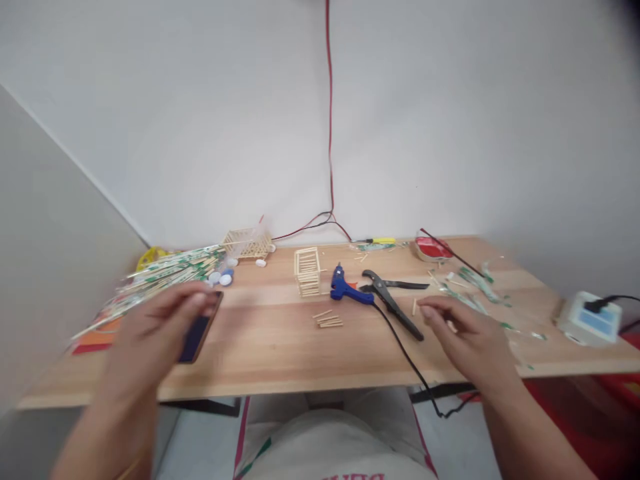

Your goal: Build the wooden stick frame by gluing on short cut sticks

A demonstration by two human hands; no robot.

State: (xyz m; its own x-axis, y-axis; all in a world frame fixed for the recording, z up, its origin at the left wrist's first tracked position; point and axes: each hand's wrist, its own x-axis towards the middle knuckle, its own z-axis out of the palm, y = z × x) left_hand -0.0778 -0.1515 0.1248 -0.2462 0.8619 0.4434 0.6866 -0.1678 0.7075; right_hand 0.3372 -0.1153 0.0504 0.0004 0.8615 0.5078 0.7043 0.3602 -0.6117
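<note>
My left hand lies over a dark phone on the wooden table, fingers curled on its top edge. My right hand hovers flat over the table's right side, fingers stretched out and holding nothing, close to the black pliers. A blue glue gun lies in the middle, its black cord running off the front edge. Behind it stands a small stick frame, with a few cut sticks in front.
A pile of wrapped chopsticks and bottle caps fills the left. A stick basket, yellow screwdriver and red tape roll line the back. Torn wrappers lie right; a white power box sits far right.
</note>
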